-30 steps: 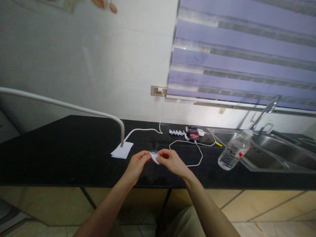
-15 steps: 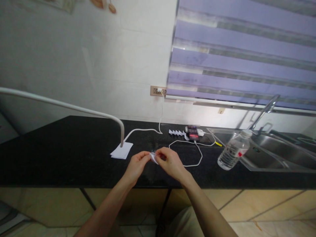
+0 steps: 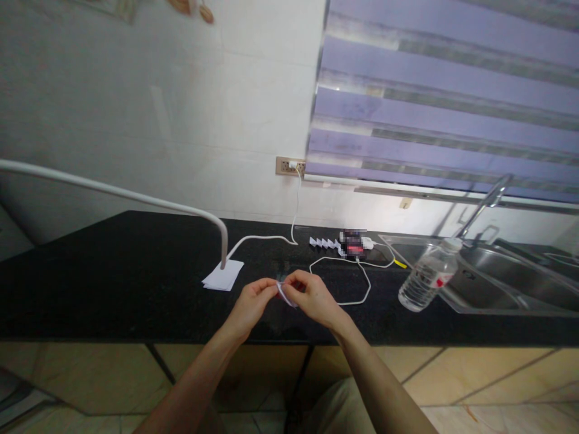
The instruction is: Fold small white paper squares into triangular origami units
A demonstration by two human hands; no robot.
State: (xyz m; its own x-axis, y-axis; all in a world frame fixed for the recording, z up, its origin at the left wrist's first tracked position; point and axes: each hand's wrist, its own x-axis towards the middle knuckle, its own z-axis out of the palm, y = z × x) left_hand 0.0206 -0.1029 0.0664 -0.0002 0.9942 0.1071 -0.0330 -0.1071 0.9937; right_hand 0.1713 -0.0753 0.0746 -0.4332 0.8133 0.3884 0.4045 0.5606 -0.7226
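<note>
Between my two hands is a small folded piece of white paper (image 3: 286,296), held above the black counter. My left hand (image 3: 253,302) pinches its left end between thumb and fingers. On the other side, my right hand (image 3: 312,296) grips the paper and covers much of it. To the left lies a stack of white paper sheets (image 3: 225,276). A row of folded white paper pieces (image 3: 323,243) sits farther back, beside a pixelated dark device (image 3: 353,244).
A white bent rod (image 3: 181,208) comes in from the left and reaches down to the stack. White cable (image 3: 368,283) loops over the counter (image 3: 149,283) from the wall socket (image 3: 289,166). At right stand a water bottle (image 3: 429,274) and a steel sink (image 3: 493,274).
The paper has turned between my fingers and now shows as a narrower strip slanting down to the right. Both hands have barely shifted.
</note>
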